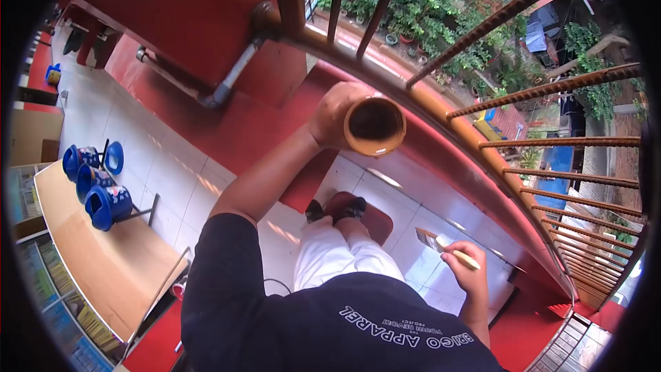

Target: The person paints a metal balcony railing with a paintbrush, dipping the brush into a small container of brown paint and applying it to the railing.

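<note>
My left hand (334,116) is closed around an orange-brown cup (376,146), held up near the railing, its round opening facing the camera. The inside of the cup looks dark, and its contents cannot be made out. Lower on the right, my right hand (468,266) grips the pale yellow handle of a paintbrush (465,256). The brush's bristles point up and to the left, apart from the cup and above the tiled floor.
A curved railing (482,143) with rusty bars runs along the upper right, plants (434,14) beyond it. Red ledges (248,131) flank my left arm. A wooden table (103,255) and blue pots (109,207) are at left. My feet stand on a dark red mat (377,224).
</note>
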{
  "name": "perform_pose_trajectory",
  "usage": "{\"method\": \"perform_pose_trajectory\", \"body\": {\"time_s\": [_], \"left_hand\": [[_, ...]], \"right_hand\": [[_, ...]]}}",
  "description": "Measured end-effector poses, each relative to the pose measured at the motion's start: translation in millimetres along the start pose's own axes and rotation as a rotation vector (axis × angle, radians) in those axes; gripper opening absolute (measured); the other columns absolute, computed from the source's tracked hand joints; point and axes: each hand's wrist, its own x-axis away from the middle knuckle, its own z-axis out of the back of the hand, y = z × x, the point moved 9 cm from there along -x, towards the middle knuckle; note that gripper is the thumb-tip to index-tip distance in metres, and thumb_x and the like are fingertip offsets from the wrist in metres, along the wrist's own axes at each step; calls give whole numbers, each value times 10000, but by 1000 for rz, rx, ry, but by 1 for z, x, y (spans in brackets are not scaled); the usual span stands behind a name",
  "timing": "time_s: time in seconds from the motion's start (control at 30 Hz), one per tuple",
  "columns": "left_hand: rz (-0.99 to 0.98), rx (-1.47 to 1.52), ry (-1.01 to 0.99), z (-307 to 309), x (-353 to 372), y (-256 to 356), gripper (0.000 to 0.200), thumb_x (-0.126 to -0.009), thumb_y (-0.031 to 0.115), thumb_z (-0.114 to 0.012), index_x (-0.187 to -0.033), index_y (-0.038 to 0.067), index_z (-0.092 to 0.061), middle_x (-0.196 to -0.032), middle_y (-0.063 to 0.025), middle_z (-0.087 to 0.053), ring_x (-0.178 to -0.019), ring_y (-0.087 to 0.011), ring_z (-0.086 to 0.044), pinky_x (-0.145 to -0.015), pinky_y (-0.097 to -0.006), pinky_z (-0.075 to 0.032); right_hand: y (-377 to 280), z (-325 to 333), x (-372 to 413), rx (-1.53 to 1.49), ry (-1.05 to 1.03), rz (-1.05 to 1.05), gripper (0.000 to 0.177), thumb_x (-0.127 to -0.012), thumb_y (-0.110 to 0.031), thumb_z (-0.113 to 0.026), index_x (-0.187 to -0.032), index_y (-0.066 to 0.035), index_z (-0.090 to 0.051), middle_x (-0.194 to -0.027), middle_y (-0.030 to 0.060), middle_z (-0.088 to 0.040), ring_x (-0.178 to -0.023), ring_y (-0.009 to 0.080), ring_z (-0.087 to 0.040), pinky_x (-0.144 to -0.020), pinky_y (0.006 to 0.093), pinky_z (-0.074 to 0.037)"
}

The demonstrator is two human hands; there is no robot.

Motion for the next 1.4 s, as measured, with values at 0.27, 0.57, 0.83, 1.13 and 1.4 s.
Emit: {"method": "perform_pose_trajectory", "body": {"time_s": [0.27, 0.57, 0.83, 1.13, 1.4], "left_hand": [[-30, 364, 124, -6, -7, -25, 788, -678, 251, -937, -1299, 39, -501, -1148, -156, -679, -1024, -339, -673, -882, -453, -556], [87, 426, 131, -2, 5, -26, 889, -620, 303, -967, -1315, 61, -469, -1107, -140, -635, -959, -325, -653, -838, -436, -544], [94, 305, 169, 0, 5, -31, 813, -637, 334, -928, -1288, 82, -511, -1057, -121, -631, -914, -324, -659, -807, -440, -530], [34, 229, 152, 11, -1, -23, 683, -729, 322, -863, -1267, 52, -541, -1065, -122, -685, -900, -294, -682, -795, -423, -533], [33, 225, 177, 12, 1, -21, 757, -703, 345, -861, -1317, 26, -553, -1020, -99, -699, -878, -280, -677, -788, -412, -516]], "right_hand": [[-116, 4, -16, 24, 34, 293, 119, -740, -26, -813, -820, -11, -725, -727, 78, -704, -609, 167, -667, -574, 286, -517], [-264, -25, -52, -176, 357, 723, 225, -888, -211, -766, -824, -33, -643, -684, 82, -642, -580, 197, -640, -539, 311, -543], [-317, -99, -101, 571, 23, 850, 281, -788, -261, -826, -991, -87, -740, -753, 46, -668, -662, 212, -679, -590, 326, -532], [-312, -132, -127, 696, -200, 893, 205, -821, -248, -775, -957, -109, -713, -745, 27, -608, -670, 211, -653, -582, 340, -519], [-303, -130, -130, 640, -215, 882, 223, -808, -248, -800, -976, -127, -716, -739, 26, -622, -652, 225, -660, -565, 342, -523]]}}
